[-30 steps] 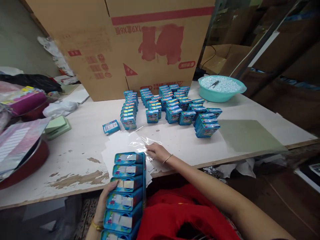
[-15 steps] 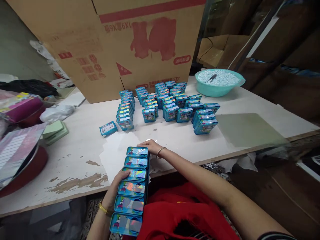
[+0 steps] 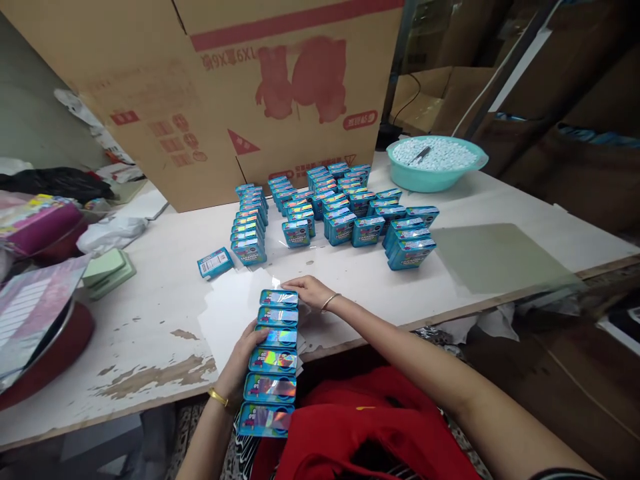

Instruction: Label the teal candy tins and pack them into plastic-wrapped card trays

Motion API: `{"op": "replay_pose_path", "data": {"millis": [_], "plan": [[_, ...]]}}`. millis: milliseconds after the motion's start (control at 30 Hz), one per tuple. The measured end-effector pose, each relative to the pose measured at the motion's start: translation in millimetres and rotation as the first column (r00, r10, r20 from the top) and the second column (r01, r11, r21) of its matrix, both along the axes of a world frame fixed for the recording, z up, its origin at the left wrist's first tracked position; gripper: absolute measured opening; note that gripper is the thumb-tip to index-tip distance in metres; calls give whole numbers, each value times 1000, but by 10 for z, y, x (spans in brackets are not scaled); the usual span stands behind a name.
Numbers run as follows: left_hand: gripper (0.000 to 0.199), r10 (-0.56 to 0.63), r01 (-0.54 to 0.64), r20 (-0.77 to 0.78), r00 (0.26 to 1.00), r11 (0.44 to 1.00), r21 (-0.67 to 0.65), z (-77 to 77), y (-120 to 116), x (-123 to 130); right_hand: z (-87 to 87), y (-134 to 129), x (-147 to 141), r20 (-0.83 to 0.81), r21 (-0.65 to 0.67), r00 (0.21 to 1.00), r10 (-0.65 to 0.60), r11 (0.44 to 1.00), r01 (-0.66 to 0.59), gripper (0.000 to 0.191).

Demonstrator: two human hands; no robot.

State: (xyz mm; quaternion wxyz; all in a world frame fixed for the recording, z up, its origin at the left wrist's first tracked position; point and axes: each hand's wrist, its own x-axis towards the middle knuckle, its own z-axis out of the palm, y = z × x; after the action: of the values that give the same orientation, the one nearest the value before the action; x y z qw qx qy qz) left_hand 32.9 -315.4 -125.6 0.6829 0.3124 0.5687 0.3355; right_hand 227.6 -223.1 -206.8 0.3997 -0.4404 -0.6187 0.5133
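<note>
Head view: a row of six blue boxes [image 3: 273, 363] is held end to end at the lower centre of the frame, across the near edge of the white table [image 3: 500, 220]. The left hand [image 3: 245, 360] is wrapped around the row's left side, fingers curled on it. The right hand [image 3: 310, 291] is pressed against the far end box, fingers closed on its top edge. White sheets [image 3: 227, 313] lie under the row. Standing blue boxes [image 3: 340, 210] are massed at centre frame, before a cardboard carton [image 3: 225, 87]; a teal bowl [image 3: 435, 167] sits at upper right.
</note>
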Motion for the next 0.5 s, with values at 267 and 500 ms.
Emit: {"op": "replay_pose_path", "data": {"millis": [267,500], "plan": [[38,48,285,-582,812,838,466,-189,331,-413,82,-346,-12,581,386,783,-224,922,-23,33],[25,311,852,-933,184,422,308,-259,750,-323,266,-437,-131,679,536,558,-477,842,67,16]]}}
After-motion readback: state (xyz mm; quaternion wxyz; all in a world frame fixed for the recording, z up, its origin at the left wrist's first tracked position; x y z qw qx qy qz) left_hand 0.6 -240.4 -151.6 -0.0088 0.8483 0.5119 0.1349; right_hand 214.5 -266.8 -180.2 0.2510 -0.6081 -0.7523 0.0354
